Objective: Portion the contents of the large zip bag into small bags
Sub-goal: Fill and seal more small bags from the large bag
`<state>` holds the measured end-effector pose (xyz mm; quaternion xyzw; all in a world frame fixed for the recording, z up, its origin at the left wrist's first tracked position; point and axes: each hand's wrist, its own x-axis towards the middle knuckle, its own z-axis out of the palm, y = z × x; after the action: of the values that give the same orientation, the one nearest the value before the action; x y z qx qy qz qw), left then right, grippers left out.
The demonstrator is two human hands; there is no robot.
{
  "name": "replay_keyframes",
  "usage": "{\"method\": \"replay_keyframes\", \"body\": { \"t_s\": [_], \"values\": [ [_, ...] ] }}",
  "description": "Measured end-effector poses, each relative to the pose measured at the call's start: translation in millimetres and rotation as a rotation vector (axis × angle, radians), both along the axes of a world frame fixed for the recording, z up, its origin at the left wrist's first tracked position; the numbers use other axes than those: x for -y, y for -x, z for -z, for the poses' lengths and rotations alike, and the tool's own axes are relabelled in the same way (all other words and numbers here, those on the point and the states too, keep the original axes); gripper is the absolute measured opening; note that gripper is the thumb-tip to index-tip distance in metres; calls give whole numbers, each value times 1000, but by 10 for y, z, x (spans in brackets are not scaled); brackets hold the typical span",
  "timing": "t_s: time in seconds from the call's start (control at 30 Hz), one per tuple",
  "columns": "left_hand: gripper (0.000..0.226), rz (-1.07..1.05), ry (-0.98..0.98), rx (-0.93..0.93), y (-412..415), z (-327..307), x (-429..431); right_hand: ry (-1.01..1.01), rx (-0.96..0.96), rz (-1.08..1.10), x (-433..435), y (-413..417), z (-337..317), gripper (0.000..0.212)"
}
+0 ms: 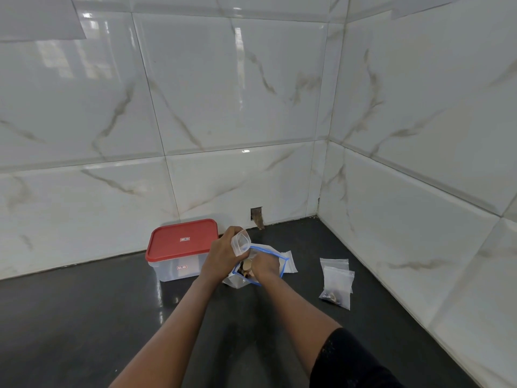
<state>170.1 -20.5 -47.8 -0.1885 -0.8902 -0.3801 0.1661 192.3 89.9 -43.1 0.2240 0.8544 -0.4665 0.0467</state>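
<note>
Hands at my blue-edged clear plastic zip bag.
Left hand grips a small clear plastic bag; right hand reaches inside, fingers hidden.

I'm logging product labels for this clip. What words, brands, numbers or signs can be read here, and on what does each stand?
Nothing can be read.
Lid sticker on the red lid: white with red marks, too blurred to read.
Side sticker on the clear container: too small to read.
Large zip bag, small bag in the left hand, spare small bags: no print visible.
</note>
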Motion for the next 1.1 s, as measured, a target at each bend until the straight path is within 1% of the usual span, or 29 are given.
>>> {"method": "replay_keyframes", "body": {
  "t_s": [0.27, 0.33, 0.53, 0.57, 0.67, 0.77, 0.87, 0.9, 0.97, 1.0, 1.1],
  "values": [
    [47, -1, 4, -2, 2, 32, -36, 8, -11, 12, -34, -43, -15, 31],
    [47, 3, -1, -4, 1, 32, -24, 50, -17, 30, -20, -39, -17, 31],
    [48, 7, -5, 0, -20, -16, -5, 317, 22, 113, 76, 46, 21, 32],
    [47, 6, -5, -1, -20, -11, 4, 350, 39, 152, 96, 49, 31, 30],
    [44, 0, 2, -9, -15, -1, 43, 533, 79, 272, 134, 61, 52, 27],
    [45, -6, 3, -10, -9, -6, 62, 644, 86, 295, 160, 91, 58, 32],
    [45, -8, 3, -7, -14, -21, 65, 735, 41, 289, 160, 135, 83, 34],
    [45, -7, -1, -5, -11, -19, 63, 753, 53, 314, 148, 141, 92, 29],
    [46, -9, -10, -2, 2, -8, 51, 736, 68, 341, 122, 120, 95, 12],
    [46, -12, -17, -1, 7, -2, 43, 731, 70, 323, 126, 123, 99, 11],
    [47, -13, -28, 14, 24, 18, 3, 695, 83, 236, 127, 160, 80, 30]
  ]
}}
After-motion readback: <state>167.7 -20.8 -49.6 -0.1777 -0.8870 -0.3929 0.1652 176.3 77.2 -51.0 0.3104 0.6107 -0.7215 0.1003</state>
